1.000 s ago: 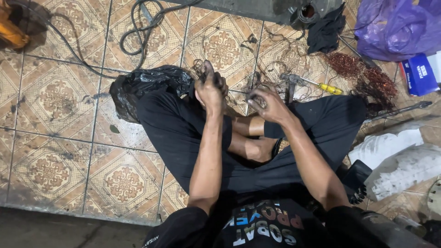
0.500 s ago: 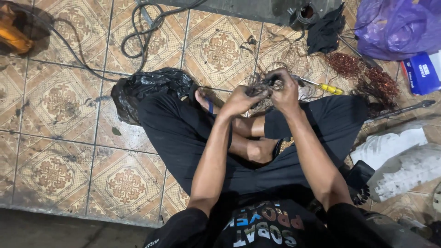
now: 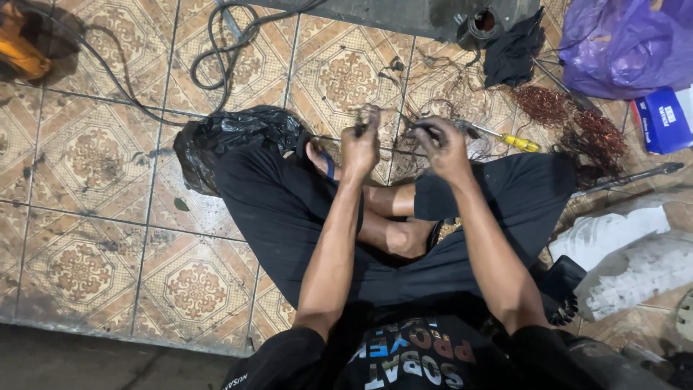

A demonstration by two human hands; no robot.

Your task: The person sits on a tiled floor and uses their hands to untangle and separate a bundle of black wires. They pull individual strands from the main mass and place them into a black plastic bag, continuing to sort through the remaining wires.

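**Wire strand pulled between two hands**

The wire strand (image 3: 393,131), thin and dark, runs between our two hands above the crossed legs. Our left hand (image 3: 361,142) has its grip clamped on one end, fingers curled tight around it. Our right hand (image 3: 442,142) is likewise closed on the other end, just beside the left, the two hands near but apart. Both are raised over the patterned tiled floor (image 3: 94,159).

Counting what lies about us: one black plastic bag (image 3: 231,137) sits on the floor touching our left knee. One yellow-handled screwdriver (image 3: 509,139) lies just beyond the right hand. Two heaps of copper wire (image 3: 570,119) rest near each other further right, reddish and tangled. One purple plastic bag (image 3: 624,43) sits in the far corner, with one blue box (image 3: 664,119) just beside it. One black cable (image 3: 216,43) loops across the tiles at the top, and one black cloth (image 3: 514,49) lies near the purple bag.
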